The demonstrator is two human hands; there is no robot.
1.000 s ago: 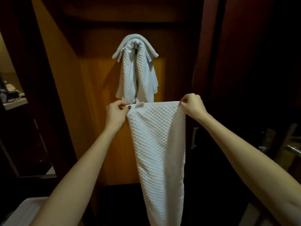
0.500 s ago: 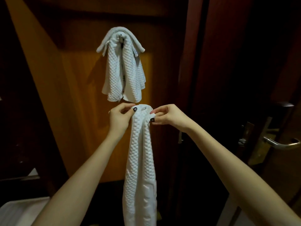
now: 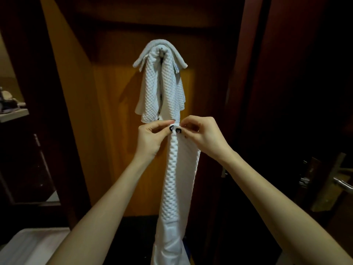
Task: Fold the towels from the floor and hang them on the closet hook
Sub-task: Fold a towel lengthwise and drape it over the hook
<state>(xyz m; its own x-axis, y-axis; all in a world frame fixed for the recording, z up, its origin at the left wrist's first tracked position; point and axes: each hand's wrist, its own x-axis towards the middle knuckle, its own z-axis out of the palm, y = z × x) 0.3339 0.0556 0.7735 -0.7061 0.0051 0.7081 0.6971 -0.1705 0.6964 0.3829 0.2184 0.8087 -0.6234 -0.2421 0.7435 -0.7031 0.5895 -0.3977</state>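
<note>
A white waffle-weave towel [image 3: 176, 188] hangs straight down in front of me, folded lengthwise into a narrow strip. My left hand [image 3: 150, 138] and my right hand [image 3: 205, 136] pinch its top edge together, thumbs touching at the fold. Just above them, another white towel [image 3: 160, 88] is draped over the metal closet hook [image 3: 161, 51] on the wooden back panel. The lower end of the held towel runs out of view at the bottom.
The wooden closet panel [image 3: 114, 150] lies behind the towels, with a dark door frame [image 3: 238, 92] to the right. A door handle [image 3: 342, 183] sticks out at far right. A shelf [image 3: 13, 113] sits at left, a white surface [image 3: 34, 245] at bottom left.
The towel was held spread wide by both top corners. My hands came together, folding it in half lengthwise, and the corners now meet under the hung towel.
</note>
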